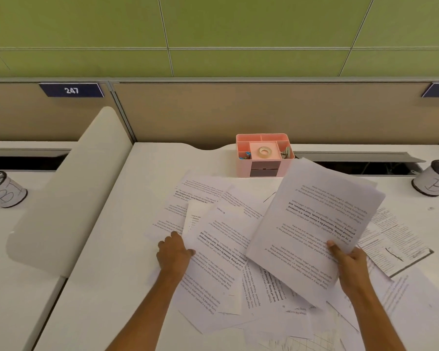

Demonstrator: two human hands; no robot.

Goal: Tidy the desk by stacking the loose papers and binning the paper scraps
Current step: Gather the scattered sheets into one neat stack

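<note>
1. Right hand (350, 262) grips a raised sheaf of printed sheets (317, 224)
2. Left hand (174, 252) pinches a loose page (218, 249) among papers scattered across the white bench (107, 287)
3. Blue plate (71, 90) reads "247"
4. Bin (433, 182) at right is marked "B"

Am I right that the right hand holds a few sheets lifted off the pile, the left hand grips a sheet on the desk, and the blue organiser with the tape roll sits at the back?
Not quite: in the head view the organiser is pink, not blue. The rest holds: the right hand holds lifted sheets, the left hand grips a sheet on the desk, and the tape roll sits in the organiser at the back.
</note>
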